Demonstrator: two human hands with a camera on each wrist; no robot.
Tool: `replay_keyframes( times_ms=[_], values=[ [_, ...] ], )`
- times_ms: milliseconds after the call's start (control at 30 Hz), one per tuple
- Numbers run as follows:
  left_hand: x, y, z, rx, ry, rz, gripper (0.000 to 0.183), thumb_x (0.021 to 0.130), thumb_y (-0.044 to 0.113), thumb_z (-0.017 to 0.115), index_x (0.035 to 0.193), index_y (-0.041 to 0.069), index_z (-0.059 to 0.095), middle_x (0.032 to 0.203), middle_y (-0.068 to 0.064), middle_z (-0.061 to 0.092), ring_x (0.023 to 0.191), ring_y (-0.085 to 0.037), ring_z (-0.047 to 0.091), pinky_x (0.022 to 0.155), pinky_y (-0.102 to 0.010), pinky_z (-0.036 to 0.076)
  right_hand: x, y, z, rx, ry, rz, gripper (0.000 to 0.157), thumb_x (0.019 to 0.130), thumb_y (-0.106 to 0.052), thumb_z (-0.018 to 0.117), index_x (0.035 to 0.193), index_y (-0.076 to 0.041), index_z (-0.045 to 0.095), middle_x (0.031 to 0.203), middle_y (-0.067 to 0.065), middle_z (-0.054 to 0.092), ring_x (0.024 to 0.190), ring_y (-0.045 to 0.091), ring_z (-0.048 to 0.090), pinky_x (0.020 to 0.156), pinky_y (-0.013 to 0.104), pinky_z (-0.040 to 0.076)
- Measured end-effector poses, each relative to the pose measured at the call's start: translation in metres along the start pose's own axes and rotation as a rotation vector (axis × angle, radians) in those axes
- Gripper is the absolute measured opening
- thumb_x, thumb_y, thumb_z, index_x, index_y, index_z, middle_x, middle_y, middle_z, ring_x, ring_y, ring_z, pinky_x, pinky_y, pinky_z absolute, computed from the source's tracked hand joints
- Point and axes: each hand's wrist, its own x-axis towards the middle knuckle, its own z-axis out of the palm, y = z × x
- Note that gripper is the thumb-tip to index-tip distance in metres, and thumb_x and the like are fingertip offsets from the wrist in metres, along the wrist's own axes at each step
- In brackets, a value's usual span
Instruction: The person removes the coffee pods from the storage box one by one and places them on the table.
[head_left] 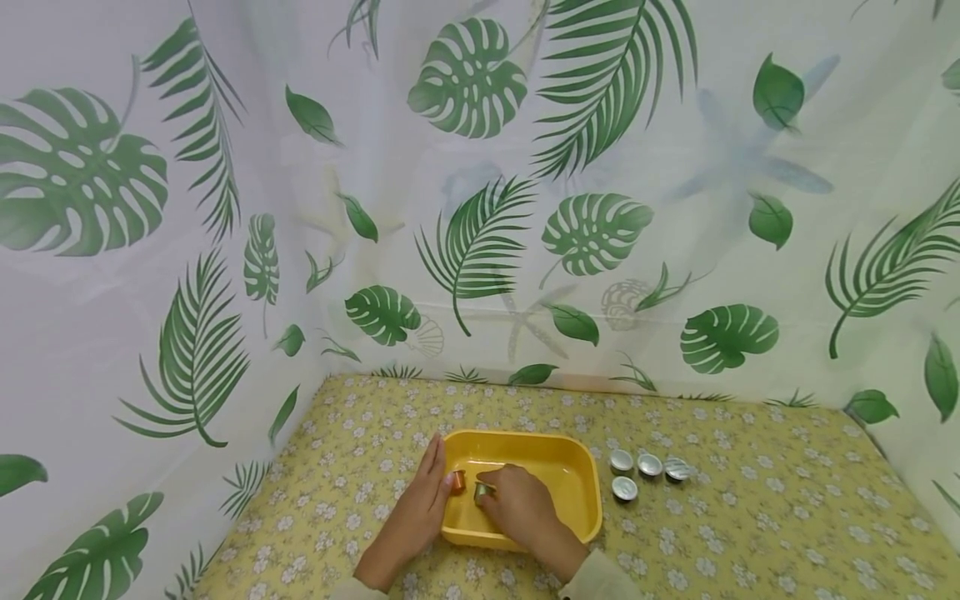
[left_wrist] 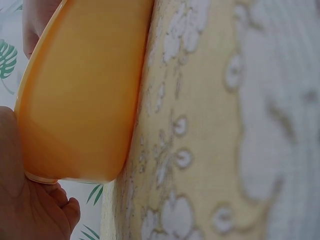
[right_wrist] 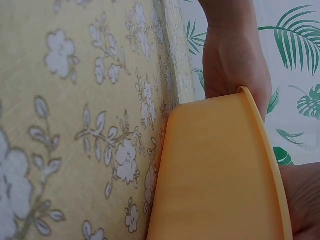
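A yellow plastic basin [head_left: 573, 467] sits on the table in front of me. My left hand [head_left: 416, 508] grips its left wall, thumb over the rim and fingers outside; the left wrist view shows those fingers curled at the basin's [left_wrist: 85, 90] end. Inside, next to that thumb, lies a copper-orange coffee capsule [head_left: 458, 481]. My right hand [head_left: 521, 504] reaches into the basin and pinches a green coffee capsule [head_left: 482, 495] between thumb and fingers, close to the basin floor. The right wrist view has the basin's outer wall [right_wrist: 215, 170] hiding the capsules.
Several coffee capsules with silver lids stand right of the basin, among them a front one [head_left: 624, 489] and a rightmost one [head_left: 677, 469]. A yellow floral cloth [head_left: 750, 517] covers the table. Leaf-print curtains [head_left: 637, 350] hang behind and at both sides.
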Motion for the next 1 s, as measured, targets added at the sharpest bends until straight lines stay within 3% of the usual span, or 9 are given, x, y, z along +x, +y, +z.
replay_keyframes(
  times_ms=[200, 467, 800, 1000],
  values=[
    [0.000, 0.001, 0.000, 0.000, -0.001, -0.001, 0.061, 0.114, 0.038, 0.025, 0.162, 0.005, 0.007, 0.170, -0.005, -0.004, 0.153, -0.033, 0.018, 0.119, -0.054, 0.028, 0.001, 0.001, 0.001, 0.011, -0.017, -0.012, 0.018, 0.089, -0.018, 0.078, 0.105, -0.010, 0.082, 0.084, -0.004, 0.071, 0.068, 0.009, 0.058, 0.056, 0.029, 0.048],
    [0.000, 0.003, -0.002, -0.007, 0.007, -0.007, 0.059, 0.114, 0.029, 0.030, 0.162, 0.001, 0.011, 0.170, -0.005, -0.002, 0.153, -0.034, 0.019, 0.118, -0.055, 0.028, 0.004, 0.000, 0.002, -0.016, -0.004, -0.005, 0.020, 0.092, -0.030, 0.076, 0.101, -0.013, 0.082, 0.097, 0.000, 0.076, 0.084, 0.018, 0.071, 0.064, 0.037, 0.057],
    [0.000, 0.003, -0.002, -0.015, 0.003, -0.010, 0.059, 0.114, 0.031, 0.029, 0.162, 0.006, 0.006, 0.170, -0.006, -0.004, 0.153, -0.034, 0.018, 0.118, -0.055, 0.028, 0.009, -0.001, 0.006, -0.023, 0.024, 0.042, 0.020, 0.089, -0.032, 0.081, 0.087, -0.012, 0.081, 0.079, -0.004, 0.073, 0.055, 0.005, 0.053, 0.048, 0.025, 0.044],
    [0.000, 0.004, -0.001, -0.018, 0.000, -0.021, 0.059, 0.114, 0.031, 0.029, 0.162, 0.007, 0.005, 0.170, -0.006, -0.003, 0.153, -0.033, 0.017, 0.118, -0.056, 0.027, 0.011, 0.000, 0.009, -0.043, 0.022, 0.075, 0.019, 0.086, -0.029, 0.083, 0.076, -0.015, 0.075, 0.066, -0.010, 0.061, 0.053, 0.006, 0.048, 0.049, 0.027, 0.041]
  ],
)
